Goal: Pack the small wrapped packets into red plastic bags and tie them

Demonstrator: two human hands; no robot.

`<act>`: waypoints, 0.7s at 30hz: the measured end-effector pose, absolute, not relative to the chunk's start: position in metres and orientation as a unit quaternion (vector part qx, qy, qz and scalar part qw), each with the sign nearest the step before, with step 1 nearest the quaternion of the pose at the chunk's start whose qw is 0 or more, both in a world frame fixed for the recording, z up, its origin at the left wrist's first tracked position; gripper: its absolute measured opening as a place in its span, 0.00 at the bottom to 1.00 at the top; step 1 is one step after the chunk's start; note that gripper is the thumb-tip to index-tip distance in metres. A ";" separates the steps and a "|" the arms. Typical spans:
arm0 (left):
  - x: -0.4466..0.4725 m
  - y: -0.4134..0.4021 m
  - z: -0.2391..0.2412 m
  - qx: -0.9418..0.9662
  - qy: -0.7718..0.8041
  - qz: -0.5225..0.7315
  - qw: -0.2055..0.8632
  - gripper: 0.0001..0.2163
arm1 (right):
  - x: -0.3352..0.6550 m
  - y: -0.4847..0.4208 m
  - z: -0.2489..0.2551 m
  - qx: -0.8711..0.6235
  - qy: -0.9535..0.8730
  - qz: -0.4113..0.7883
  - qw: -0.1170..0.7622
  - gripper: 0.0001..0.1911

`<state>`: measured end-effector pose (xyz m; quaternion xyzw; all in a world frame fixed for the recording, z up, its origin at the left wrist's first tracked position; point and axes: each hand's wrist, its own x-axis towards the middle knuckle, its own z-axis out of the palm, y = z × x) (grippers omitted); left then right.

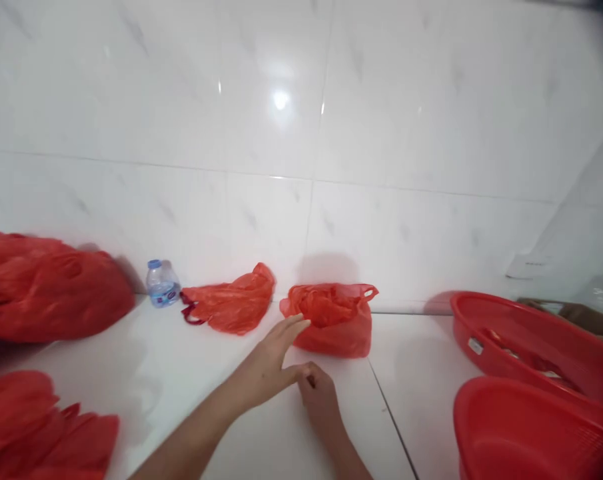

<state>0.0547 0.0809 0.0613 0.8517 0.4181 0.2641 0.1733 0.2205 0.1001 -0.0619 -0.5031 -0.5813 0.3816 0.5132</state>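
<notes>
My left hand (268, 367) reaches in from below with its fingers stretched out and apart. Its fingertips lie in front of a red plastic bag (344, 333) with looped handles; I cannot tell whether they touch it. Just below that bag, my right hand (321, 393) is closed, its curled fingers meeting the left thumb. Anything inside those fingers is hidden. A flatter, crumpled red plastic bag (236, 307) lies left of the hands against the wall.
A small water bottle (162, 285) with a blue cap stands by the tiled wall (261, 133). Full red bags (66, 293) and more red plastic (46, 427) lie at left. Two red plastic tubs (511, 400) (468, 320) stand at right, the rear one holding small items.
</notes>
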 end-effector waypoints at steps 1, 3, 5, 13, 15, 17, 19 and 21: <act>0.072 0.093 0.060 0.848 0.402 0.296 0.176 0.31 | 0.220 0.100 -0.062 -0.502 -0.582 0.378 0.517 0.08; 0.108 0.116 0.053 0.837 0.385 0.349 0.171 0.26 | 0.220 0.101 -0.060 -0.504 -0.575 0.367 0.529 0.08; 0.143 0.137 0.042 0.837 0.367 0.375 0.155 0.23 | 0.224 0.102 -0.058 -0.518 -0.554 0.355 0.546 0.08; 0.204 0.174 -0.007 0.764 0.415 0.468 0.158 0.28 | 0.248 0.106 -0.049 -0.582 -0.445 0.306 0.608 0.12; 0.201 0.179 -0.016 0.767 0.435 0.450 0.142 0.24 | 0.253 0.106 -0.049 -0.628 -0.416 0.262 0.604 0.19; 0.199 0.183 -0.025 0.779 0.438 0.430 0.125 0.18 | 0.261 0.107 -0.048 -0.672 -0.385 0.206 0.599 0.27; 0.200 0.185 -0.031 0.792 0.416 0.431 0.122 0.14 | 0.271 0.109 -0.047 -0.695 -0.374 0.171 0.590 0.32; 0.206 0.182 -0.032 0.795 0.378 0.456 0.128 0.12 | 0.279 0.112 -0.046 -0.712 -0.387 0.160 0.564 0.33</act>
